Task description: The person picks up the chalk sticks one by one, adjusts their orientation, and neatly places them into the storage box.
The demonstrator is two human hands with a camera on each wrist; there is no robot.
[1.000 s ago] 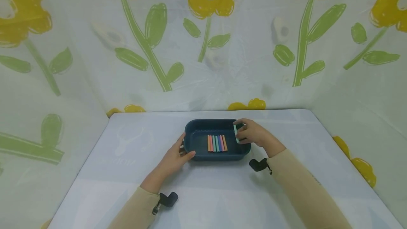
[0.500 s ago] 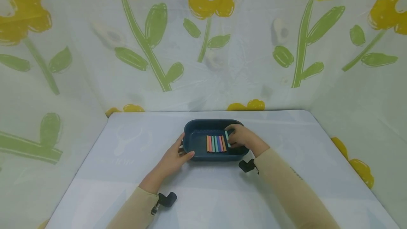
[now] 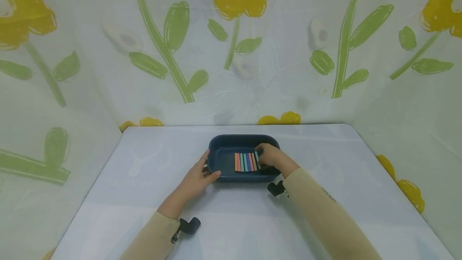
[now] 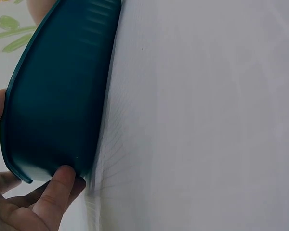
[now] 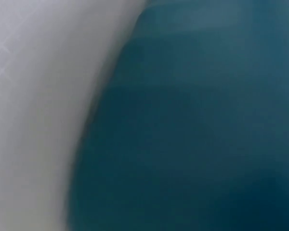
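A dark teal tray (image 3: 225, 176) with rounded corners lies on the table. My left hand (image 3: 196, 177) grips its left end, the thumb over the near rim. In the left wrist view, fingertips of that left hand (image 4: 53, 199) press against the tray's end wall (image 4: 53, 110). Inside the tray, several coloured chalk sticks (image 3: 246, 162) lie side by side in a row. At the row's right end, my right hand (image 3: 271, 157) pinches a pale green chalk stick (image 3: 257, 156), partly hidden by the fingers. Only the tray's blurred wall (image 5: 183, 120) fills most of the right wrist view.
The tray stands near the far edge of the white table (image 3: 231, 220). A cloth wall with printed flowers (image 3: 242, 91) rises behind the table and on both sides. Black wrist devices (image 3: 190, 226) hang at both sleeves.
My right hand has moved left and slightly down within the tray, carrying the pale green chalk stick up to the right end of the row. The left hand stays on the tray.
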